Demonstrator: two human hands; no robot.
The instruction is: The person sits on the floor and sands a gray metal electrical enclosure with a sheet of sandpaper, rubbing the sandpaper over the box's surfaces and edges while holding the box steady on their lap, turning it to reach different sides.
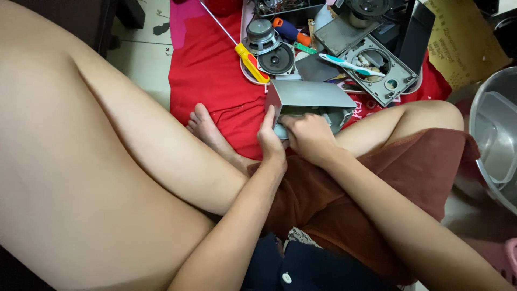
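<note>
Both hands hold grey casing, long axis sideways.

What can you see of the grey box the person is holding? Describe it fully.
The grey box looks like a metal or plastic casing, plain and matt, with a flat top panel and an open front showing a hollow inside. It sits tilted above the red cloth, between the knees. The left hand grips its left edge; the right hand reaches into the opening.
</note>
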